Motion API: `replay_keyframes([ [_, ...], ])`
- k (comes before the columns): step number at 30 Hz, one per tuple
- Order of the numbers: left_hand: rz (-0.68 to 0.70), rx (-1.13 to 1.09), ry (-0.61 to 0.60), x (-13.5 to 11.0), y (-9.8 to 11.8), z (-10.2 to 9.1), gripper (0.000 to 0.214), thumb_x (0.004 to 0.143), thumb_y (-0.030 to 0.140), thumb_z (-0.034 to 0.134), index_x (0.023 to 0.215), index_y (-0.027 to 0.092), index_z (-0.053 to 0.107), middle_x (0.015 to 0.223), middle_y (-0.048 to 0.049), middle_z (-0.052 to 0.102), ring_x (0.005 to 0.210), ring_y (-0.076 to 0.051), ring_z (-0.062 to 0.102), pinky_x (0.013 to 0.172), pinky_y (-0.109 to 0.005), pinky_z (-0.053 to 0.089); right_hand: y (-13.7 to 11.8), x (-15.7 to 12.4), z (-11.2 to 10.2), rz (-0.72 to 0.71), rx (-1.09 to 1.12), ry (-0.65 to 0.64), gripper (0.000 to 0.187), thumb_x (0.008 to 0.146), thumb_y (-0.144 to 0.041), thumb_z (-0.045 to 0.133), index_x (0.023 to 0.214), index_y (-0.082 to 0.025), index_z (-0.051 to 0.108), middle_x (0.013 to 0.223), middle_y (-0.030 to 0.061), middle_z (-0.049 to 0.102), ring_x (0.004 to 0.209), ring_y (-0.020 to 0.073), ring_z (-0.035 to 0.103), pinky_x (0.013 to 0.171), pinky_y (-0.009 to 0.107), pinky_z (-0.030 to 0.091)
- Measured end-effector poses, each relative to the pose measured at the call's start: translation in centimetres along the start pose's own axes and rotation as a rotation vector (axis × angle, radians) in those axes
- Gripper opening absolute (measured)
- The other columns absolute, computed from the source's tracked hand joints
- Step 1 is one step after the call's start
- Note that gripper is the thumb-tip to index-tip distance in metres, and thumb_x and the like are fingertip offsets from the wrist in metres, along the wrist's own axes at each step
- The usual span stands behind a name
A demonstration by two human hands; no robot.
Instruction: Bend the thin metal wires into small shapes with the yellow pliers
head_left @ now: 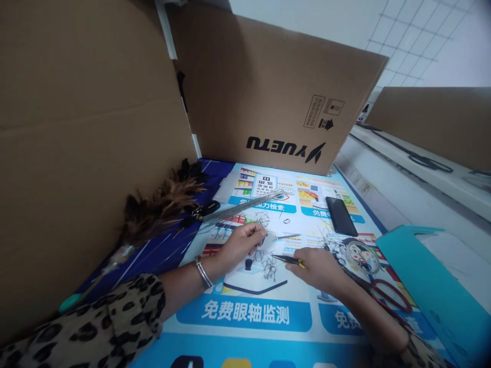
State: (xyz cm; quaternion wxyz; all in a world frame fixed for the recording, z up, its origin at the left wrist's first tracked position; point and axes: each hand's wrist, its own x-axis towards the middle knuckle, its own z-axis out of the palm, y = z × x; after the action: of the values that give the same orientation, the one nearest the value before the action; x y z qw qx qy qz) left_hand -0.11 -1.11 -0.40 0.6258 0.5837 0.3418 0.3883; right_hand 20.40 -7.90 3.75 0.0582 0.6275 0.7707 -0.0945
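My left hand [245, 241], with a bracelet at the wrist, has its thumb and fingers pinched together on a thin wire [259, 254], only a little of which shows. In my right hand [316, 267] are pliers [284, 259] with dark narrow jaws and yellow-and-black handles. Their tips point left, just below and right of my left fingers. Tangled wire pieces [269, 269] lie on the printed table cover under the tips. A short, thin metallic piece [289, 236] rests beyond the pliers. Farther back lies a long bundle of straight wires [245, 204].
Brown feathers [161, 204] lie at left beside cardboard panels [276, 87]. A dark phone [341, 216], a round clear container [362, 255], more tangled wire [332, 243] and red-handled scissors [391, 295] are at right, near a teal box [429, 296].
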Motion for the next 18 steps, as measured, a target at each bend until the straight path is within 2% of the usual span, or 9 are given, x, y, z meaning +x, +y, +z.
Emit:
replay_keyframes([
  [4, -0.001, 0.012, 0.017, -0.1, 0.1, 0.1, 0.025, 0.080, 0.039, 0.050, 0.070, 0.016, 0.048, 0.058, 0.0047, 0.041, 0.040, -0.004, 0.032, 0.038, -0.017, 0.024, 0.1, -1.1, 1.0, 0.001, 0.057, 0.083, 0.033, 0.084, -0.048, 0.040, 0.092, -0.023, 0.060, 0.089, 0.0032, 0.063, 0.081, 0.0165, 0.057, 0.061, 0.023, 0.033],
  [9, -0.029, 0.003, 0.038, 0.0, 0.0, 0.2, 0.025, 0.079, 0.039, 0.050, 0.071, 0.017, 0.047, 0.057, 0.0048, 0.041, 0.040, -0.004, 0.032, 0.038, -0.017, 0.024, 0.3, -1.5, 2.5, -0.011, 0.124, 0.204, 0.031, 0.085, -0.046, 0.040, 0.090, -0.020, 0.058, 0.088, 0.0039, 0.061, 0.081, 0.0154, 0.055, 0.066, 0.022, 0.035],
  [13, -0.056, -0.006, -0.017, 0.0, -0.1, 0.1, 0.022, 0.078, 0.038, 0.053, 0.073, 0.017, 0.049, 0.055, 0.0055, 0.042, 0.039, -0.004, 0.032, 0.038, -0.016, 0.024, 0.5, -1.4, 3.3, -0.048, 0.198, 0.287, 0.031, 0.086, -0.045, 0.039, 0.087, -0.020, 0.056, 0.084, 0.0037, 0.060, 0.077, 0.0144, 0.054, 0.065, 0.022, 0.036],
  [18, -0.064, 0.028, -0.112, -0.1, 0.1, 0.0, 0.021, 0.078, 0.036, 0.053, 0.075, 0.015, 0.053, 0.057, 0.0041, 0.045, 0.043, -0.005, 0.035, 0.040, -0.016, 0.027, 1.1, -1.2, 3.7, -0.031, 0.193, 0.476, 0.031, 0.088, -0.042, 0.036, 0.085, -0.017, 0.055, 0.082, 0.0059, 0.057, 0.079, 0.0161, 0.052, 0.069, 0.024, 0.036],
])
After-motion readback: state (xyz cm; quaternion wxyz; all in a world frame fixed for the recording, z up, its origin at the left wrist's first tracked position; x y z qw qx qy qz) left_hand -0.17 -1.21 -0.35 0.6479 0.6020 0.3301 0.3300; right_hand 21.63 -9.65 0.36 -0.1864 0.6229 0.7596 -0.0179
